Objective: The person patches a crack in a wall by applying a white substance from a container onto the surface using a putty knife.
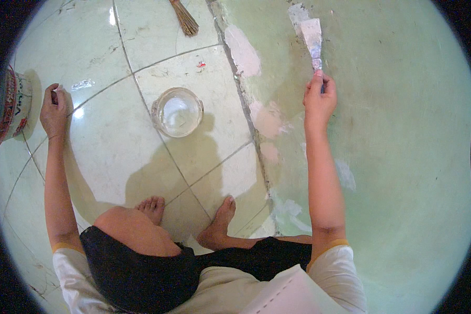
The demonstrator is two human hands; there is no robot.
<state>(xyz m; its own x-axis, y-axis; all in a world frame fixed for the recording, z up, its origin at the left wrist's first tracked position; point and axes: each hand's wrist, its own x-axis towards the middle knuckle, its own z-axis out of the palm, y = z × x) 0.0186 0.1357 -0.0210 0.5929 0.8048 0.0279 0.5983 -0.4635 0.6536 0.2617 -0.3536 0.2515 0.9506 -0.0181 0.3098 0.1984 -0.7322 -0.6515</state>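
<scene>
My right hand (321, 99) is closed round the handle of a putty knife (312, 39), reaching out over the green wall. The knife's broad blade is smeared white and lies over a whitish filler patch (298, 13) at the far end. At the left, my left hand (54, 112) is held low over the floor tiles with its fingers curled in; a small whitish bit shows at the fingertips, too small to name. Between my hands, a round clear tub (177, 112) with some white paste inside stands on the tiles.
A bucket (13, 104) with a printed side stands at the far left. A stick broom's bristles (185, 21) show at the top. A small red scrap (201, 64) lies beyond the tub. Pinkish filler patches (242, 51) dot the wall beside the floor joint. My bare feet (218, 225) are nearby.
</scene>
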